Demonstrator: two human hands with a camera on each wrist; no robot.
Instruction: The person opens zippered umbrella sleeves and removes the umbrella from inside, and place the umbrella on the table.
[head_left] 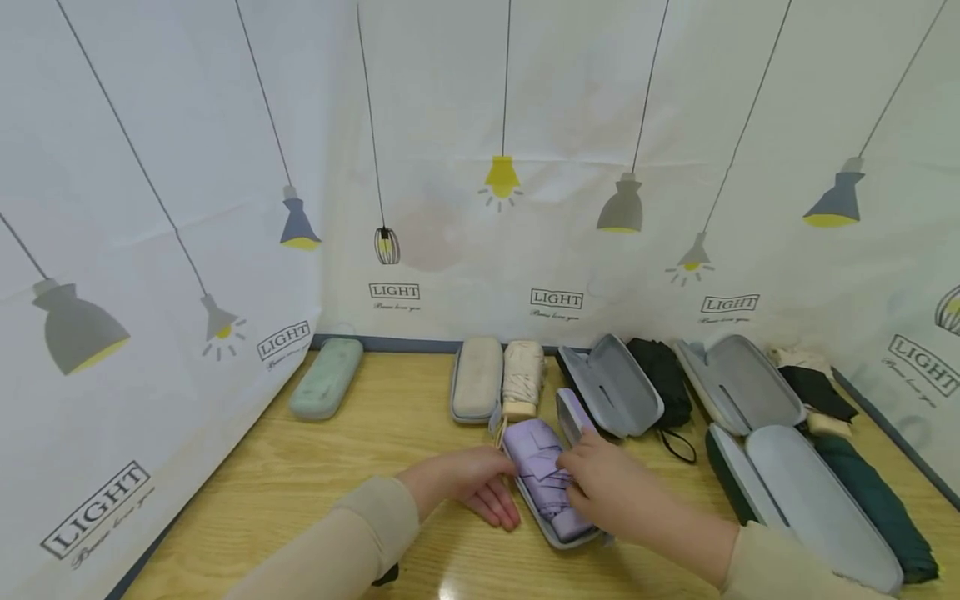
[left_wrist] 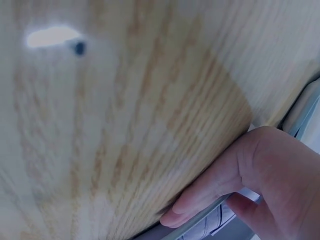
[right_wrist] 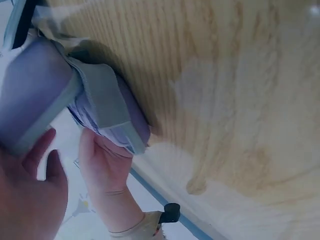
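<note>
A lilac folded umbrella (head_left: 542, 479) lies in an open lilac hard case (head_left: 573, 543) with a grey rim. The case's hinged lid (right_wrist: 35, 95) stands raised along the right side. My right hand (head_left: 611, 487) grips that lid, its fingertips close to the umbrella. On the left side, my left hand (head_left: 476, 483) holds the case wall, with the thumb at the rim and the fingers stretched along the outside. In the left wrist view, the left hand (left_wrist: 250, 175) partly hides the rim and the umbrella inside.
A closed green case (head_left: 326, 379) stands back left. Behind my hands are a closed beige case (head_left: 477, 379) and a cream umbrella (head_left: 522, 375). To the right lie open cases (head_left: 618, 387), a black umbrella (head_left: 663, 383) and a dark green umbrella (head_left: 873, 508). A printed cloth (head_left: 450, 167) borders the table.
</note>
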